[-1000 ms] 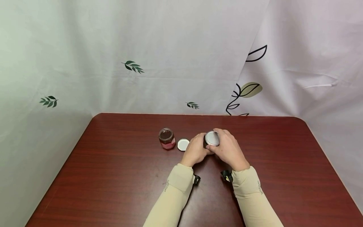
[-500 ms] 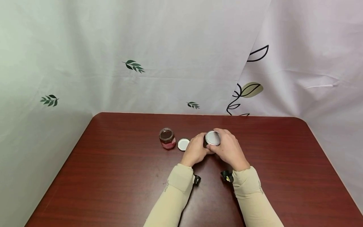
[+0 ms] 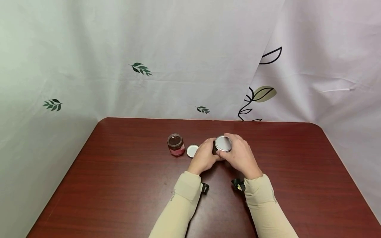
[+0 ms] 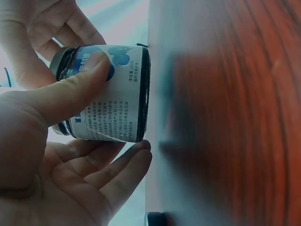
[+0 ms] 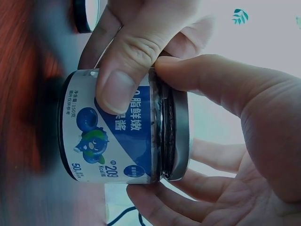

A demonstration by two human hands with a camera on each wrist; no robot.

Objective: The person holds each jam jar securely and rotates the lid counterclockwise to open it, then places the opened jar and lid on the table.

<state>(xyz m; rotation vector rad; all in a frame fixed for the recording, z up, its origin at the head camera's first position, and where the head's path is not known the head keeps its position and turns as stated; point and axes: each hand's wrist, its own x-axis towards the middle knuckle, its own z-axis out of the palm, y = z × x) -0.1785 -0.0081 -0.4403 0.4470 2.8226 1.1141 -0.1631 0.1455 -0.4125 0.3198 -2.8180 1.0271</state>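
Note:
A jam jar (image 5: 108,132) with a blue-and-white label showing blueberries is held upright between both hands, seemingly just off the table. My left hand (image 3: 203,156) grips the jar's body, its thumb (image 4: 75,87) pressed along the label. My right hand (image 3: 239,153) holds the silver lid (image 3: 223,143) on top, thumb and fingers about its rim. In the right wrist view the lid sits over the jar's neck, looking slightly tilted. Left of the hands stands an uncovered jar (image 3: 177,151) with dark contents and a pink label. Beside it, a loose lid (image 3: 192,151) lies with its white side up.
The reddish-brown wooden table (image 3: 119,185) carries the jars and lid, its far edge meeting a white curtain (image 3: 178,49) printed with leaves. Both sleeves have black wrist devices (image 3: 238,184) strapped at the cuffs.
My left hand and the held jar have shifted very slightly up and away. The right hand keeps its hold on the lid. The uncovered jar and loose lid stay where they were.

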